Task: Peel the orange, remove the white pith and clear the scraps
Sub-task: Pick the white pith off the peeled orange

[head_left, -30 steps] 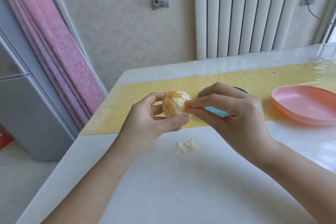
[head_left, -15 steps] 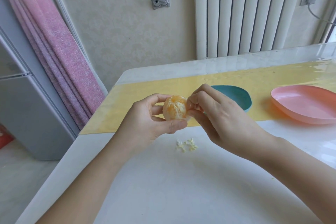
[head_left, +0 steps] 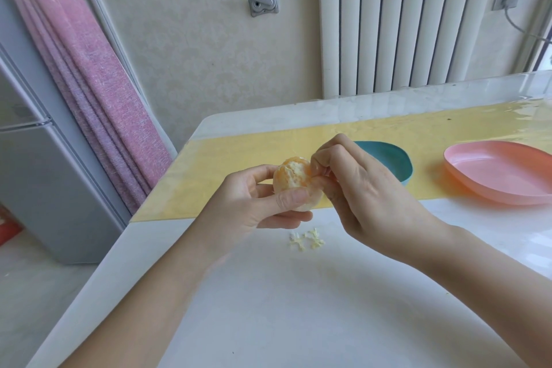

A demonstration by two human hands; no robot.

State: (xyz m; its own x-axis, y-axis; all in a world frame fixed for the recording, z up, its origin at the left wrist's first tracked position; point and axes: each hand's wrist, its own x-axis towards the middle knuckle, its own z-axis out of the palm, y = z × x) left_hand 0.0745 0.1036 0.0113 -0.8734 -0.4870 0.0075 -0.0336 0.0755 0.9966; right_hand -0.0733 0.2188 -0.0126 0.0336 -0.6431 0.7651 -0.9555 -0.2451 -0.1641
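Pith removal is in hand. The left hand (head_left: 254, 203) grips the orange (head_left: 294, 178); right hand (head_left: 358, 188) fingertips pinch pith on it. Next, pull the strand free and drop it beside the scraps (head_left: 306, 239) below the orange.

the orange (head_left: 294, 179) is peeled, round, with white bits on it, held up in the left hand (head_left: 254, 203). small pale pith scraps (head_left: 306, 239) lie on the white worktop (head_left: 298, 308) just below.

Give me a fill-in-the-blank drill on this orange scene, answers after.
The left hand grips the ____ orange while the right hand pinches at it.
Pith scraps lie on the ____ part of the table.
The teal bowl stands left of the ____ dish.
Answers: peeled; white; pink.
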